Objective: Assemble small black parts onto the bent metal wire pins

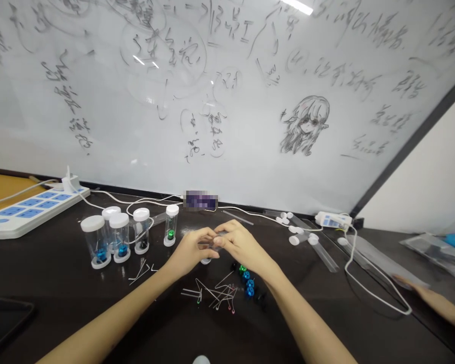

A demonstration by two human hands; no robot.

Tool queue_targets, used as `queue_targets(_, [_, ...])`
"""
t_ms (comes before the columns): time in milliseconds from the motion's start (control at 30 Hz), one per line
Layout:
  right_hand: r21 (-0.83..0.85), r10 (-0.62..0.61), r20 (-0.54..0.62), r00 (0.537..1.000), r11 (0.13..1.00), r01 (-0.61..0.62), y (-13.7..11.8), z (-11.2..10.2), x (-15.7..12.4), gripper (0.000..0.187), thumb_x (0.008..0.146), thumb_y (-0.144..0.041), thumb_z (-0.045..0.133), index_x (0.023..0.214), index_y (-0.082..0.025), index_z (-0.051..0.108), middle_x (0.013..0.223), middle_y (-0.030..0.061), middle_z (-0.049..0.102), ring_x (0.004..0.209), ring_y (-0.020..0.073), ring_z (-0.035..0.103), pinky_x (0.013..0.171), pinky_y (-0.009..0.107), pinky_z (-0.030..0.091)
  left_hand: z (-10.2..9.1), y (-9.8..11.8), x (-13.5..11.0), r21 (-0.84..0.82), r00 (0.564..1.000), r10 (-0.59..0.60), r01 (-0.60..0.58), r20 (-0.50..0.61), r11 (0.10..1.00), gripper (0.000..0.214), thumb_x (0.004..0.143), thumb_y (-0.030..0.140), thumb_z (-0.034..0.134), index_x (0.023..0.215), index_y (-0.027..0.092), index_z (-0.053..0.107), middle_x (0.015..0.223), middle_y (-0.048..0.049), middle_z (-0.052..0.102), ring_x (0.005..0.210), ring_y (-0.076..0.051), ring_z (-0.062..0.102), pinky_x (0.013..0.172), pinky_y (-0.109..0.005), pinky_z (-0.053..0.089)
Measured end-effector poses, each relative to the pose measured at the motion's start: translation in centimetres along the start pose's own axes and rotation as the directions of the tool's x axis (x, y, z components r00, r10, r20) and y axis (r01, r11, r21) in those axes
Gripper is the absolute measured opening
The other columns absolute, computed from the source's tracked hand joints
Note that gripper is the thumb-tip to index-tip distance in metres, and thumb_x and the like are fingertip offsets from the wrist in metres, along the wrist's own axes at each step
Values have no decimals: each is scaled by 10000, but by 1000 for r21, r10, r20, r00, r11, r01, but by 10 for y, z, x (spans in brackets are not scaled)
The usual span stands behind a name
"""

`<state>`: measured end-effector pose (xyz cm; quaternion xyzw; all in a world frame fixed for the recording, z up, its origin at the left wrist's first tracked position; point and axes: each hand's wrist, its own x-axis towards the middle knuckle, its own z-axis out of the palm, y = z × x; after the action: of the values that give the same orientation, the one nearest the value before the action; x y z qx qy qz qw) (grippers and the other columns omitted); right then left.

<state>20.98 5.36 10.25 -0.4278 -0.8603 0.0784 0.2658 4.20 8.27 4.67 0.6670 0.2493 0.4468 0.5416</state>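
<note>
My left hand (195, 250) and my right hand (242, 245) meet above the dark table, fingers bent round a clear plastic tube (220, 234). A pale cap (205, 261) shows beneath my left fingers, while most of the tube is hidden. Close to my right wrist lies a row of small blue metal parts (249, 287), along with a green one (242, 268) and dark ones. Thin bent wires (216, 293) with small coloured ends lie in a loose pile in front of my hands.
Several capped clear tubes (95, 242) stand at left, by bent metal pins (139, 272). A power strip (34, 210) and a dark phone (5, 323) are further left. White caps (294, 235), empty tubes (324, 254) and a white cable (375, 298) lie right. Another person's hand (432, 301) rests there.
</note>
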Motion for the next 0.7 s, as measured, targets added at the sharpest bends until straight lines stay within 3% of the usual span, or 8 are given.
queue_targets(100, [-44,-29,79,996,998,32,-1,2,-1,393,936,-398,522,664,-225,746,944,54,680,974,245,509,809,371,421,3,-1,-1,27,1000,9,-9,13,1000,229,648,144,737,860,174,656,858,-27,702,828,-217,659,764,-362,537])
queue_targets(200, [-70,-35,80,996,997,41,-4,1,-3,365,957,-355,498,722,-221,744,951,55,667,999,240,513,852,381,424,1,-3,0,60,1000,27,-27,2,998,216,676,175,727,879,177,652,866,-29,705,835,-216,662,764,-361,537])
queue_targets(333, [-110,-39,-139,989,994,24,-20,0,-6,267,984,-308,445,1050,-212,685,1201,75,584,1141,245,470,964,413,391,-15,-7,7,82,995,26,-18,-93,996,249,657,210,751,861,179,613,835,-25,692,835,-203,661,776,-349,528])
queue_targets(400, [-137,-50,-247,968,990,16,-33,5,-7,271,987,-301,435,1135,-187,631,1196,98,570,1123,244,486,963,408,396,-26,-9,10,79,991,14,-3,-134,997,252,661,225,745,853,173,590,840,-30,680,827,-194,659,770,-343,527])
queue_targets(433, [-153,-67,-228,971,988,32,-40,10,-8,266,987,-293,434,1140,-181,621,1162,97,581,1081,235,509,945,394,408,-31,-10,11,81,989,7,5,-151,997,248,667,229,738,851,173,581,836,-31,674,815,-190,658,765,-343,527])
queue_targets(500, [-181,-141,-55,988,975,129,-51,25,-11,247,984,-281,447,1123,-173,620,1107,78,609,1046,216,527,951,361,404,-38,-11,13,92,986,-4,19,-166,996,252,651,215,743,833,170,575,835,-33,668,810,-186,654,782,-350,523])
queue_targets(600, [-178,-254,229,940,938,297,-61,52,-17,223,976,-289,478,1104,-189,630,1039,42,641,991,191,540,931,313,412,-41,-9,14,128,988,-20,39,-152,991,287,592,174,773,806,174,581,822,-20,658,819,-185,648,817,-356,515])
queue_targets(700, [-165,-275,320,907,926,339,-64,73,-24,261,973,-256,491,1222,-217,561,1165,21,617,1041,183,516,932,295,407,-42,-4,15,169,994,-28,46,-103,985,291,579,162,775,810,183,598,838,-15,658,841,-185,644,834,-342,510])
